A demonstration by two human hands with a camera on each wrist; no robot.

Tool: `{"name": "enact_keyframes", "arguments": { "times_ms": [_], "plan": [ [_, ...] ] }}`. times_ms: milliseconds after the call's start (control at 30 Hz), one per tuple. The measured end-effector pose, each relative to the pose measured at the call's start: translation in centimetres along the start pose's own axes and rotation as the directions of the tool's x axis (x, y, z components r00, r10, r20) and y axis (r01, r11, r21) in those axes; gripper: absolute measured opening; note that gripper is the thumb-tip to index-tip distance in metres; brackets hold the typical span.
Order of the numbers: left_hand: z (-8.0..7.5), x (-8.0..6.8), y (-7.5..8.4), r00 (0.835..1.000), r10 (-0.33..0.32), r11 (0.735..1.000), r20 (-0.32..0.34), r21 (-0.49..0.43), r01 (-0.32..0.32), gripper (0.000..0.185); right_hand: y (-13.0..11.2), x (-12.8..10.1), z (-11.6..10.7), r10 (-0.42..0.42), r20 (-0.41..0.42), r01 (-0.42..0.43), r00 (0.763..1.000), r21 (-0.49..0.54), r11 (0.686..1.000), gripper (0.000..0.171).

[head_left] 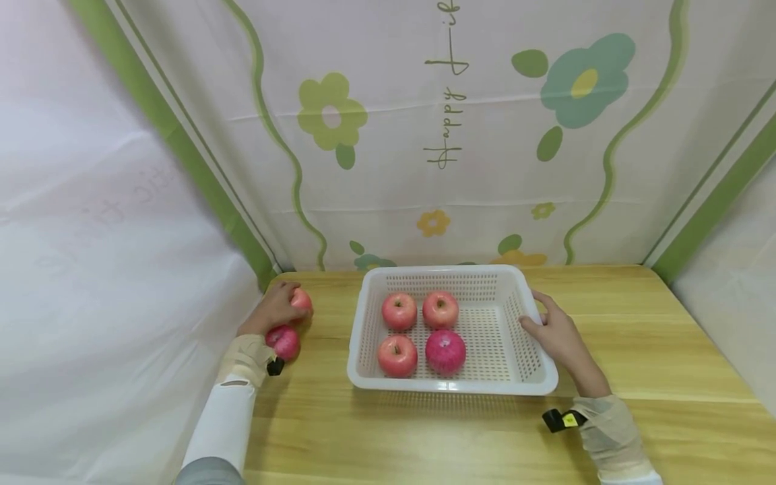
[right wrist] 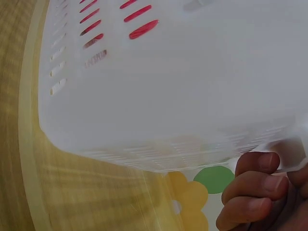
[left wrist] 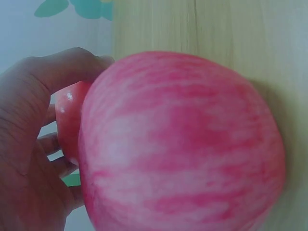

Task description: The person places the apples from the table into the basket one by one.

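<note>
At the table's left rear, my left hand (head_left: 277,311) grips a light red apple (head_left: 301,302), thumb on one side and curled fingers on the other. A streaked deep-pink apple (head_left: 283,342) sits just nearer, close under the wrist; it fills the left wrist view and partly hides the gripped apple (left wrist: 69,120). My right hand (head_left: 559,335) holds the right rim of a white plastic basket (head_left: 451,385), thumb over the edge and fingers (right wrist: 252,187) curled outside. Inside the basket's left half are three light red apples (head_left: 397,356) and one deep-pink apple (head_left: 445,351).
The wooden table (head_left: 424,441) ends at a printed cloth backdrop (head_left: 388,182) behind the basket. White cloth walls (head_left: 121,269) close in the left and right sides. A small black camera is strapped to each wrist.
</note>
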State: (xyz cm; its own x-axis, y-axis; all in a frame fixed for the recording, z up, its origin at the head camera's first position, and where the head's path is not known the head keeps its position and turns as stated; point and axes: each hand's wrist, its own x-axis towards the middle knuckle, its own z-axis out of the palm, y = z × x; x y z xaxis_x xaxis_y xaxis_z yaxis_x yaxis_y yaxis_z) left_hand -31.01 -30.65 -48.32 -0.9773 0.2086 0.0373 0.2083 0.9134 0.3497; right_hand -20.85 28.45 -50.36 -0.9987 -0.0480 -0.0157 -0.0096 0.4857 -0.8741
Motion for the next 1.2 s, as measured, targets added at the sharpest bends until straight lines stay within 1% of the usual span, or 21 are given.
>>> {"name": "enact_keyframes", "arguments": {
  "times_ms": [133, 300, 433, 567, 667, 900, 1067, 1200],
  "plan": [
    [-0.3, -0.1, 0.0, 1.000, -0.001, 1.000, -0.001, -0.016, 0.001, 0.085, 0.0, 0.1, 0.1, -0.002, -0.009, 0.002, 1.000, 0.002, 1.000, 0.076],
    [-0.5, 0.0, 0.1, 0.999, 0.037, 0.999, -0.027, -0.006, -0.037, 0.083, 0.0, 0.2, 0.1, 0.003, -0.009, -0.003, 1.000, 0.002, 1.000, 0.076],
    [-0.9, 0.0, 0.5, 0.998, 0.051, 0.999, -0.031, 0.001, -0.051, 0.082, -0.1, 0.3, 0.1, 0.005, -0.005, -0.005, 1.000, 0.004, 1.000, 0.076],
    [-1.4, -0.1, 1.1, 0.999, 0.037, 0.999, -0.016, -0.006, -0.037, 0.083, -0.2, 0.2, 0.1, 0.013, -0.001, -0.013, 1.000, -0.005, 1.000, 0.075],
    [-1.6, -0.1, 1.6, 0.999, 0.038, 0.999, -0.014, -0.002, -0.038, 0.083, -0.2, 0.2, 0.0, 0.020, -0.001, -0.020, 1.000, -0.012, 1.000, 0.075],
    [-2.3, -0.1, 2.6, 0.994, 0.101, 0.994, -0.028, 0.037, -0.100, 0.079, -0.3, 0.1, -0.1, 0.017, -0.003, -0.017, 1.000, -0.020, 1.000, 0.075],
    [-2.8, -0.2, 3.4, 0.992, 0.121, 0.991, -0.028, 0.053, -0.120, 0.080, -0.2, 0.0, -0.1, 0.018, 0.008, -0.018, 1.000, -0.024, 1.000, 0.073],
    [-2.9, -0.1, 3.9, 0.991, 0.129, 0.989, -0.024, 0.076, -0.126, 0.078, 0.0, 0.0, -0.1, 0.007, 0.017, -0.007, 1.000, -0.037, 0.999, 0.072]
  ]
}}
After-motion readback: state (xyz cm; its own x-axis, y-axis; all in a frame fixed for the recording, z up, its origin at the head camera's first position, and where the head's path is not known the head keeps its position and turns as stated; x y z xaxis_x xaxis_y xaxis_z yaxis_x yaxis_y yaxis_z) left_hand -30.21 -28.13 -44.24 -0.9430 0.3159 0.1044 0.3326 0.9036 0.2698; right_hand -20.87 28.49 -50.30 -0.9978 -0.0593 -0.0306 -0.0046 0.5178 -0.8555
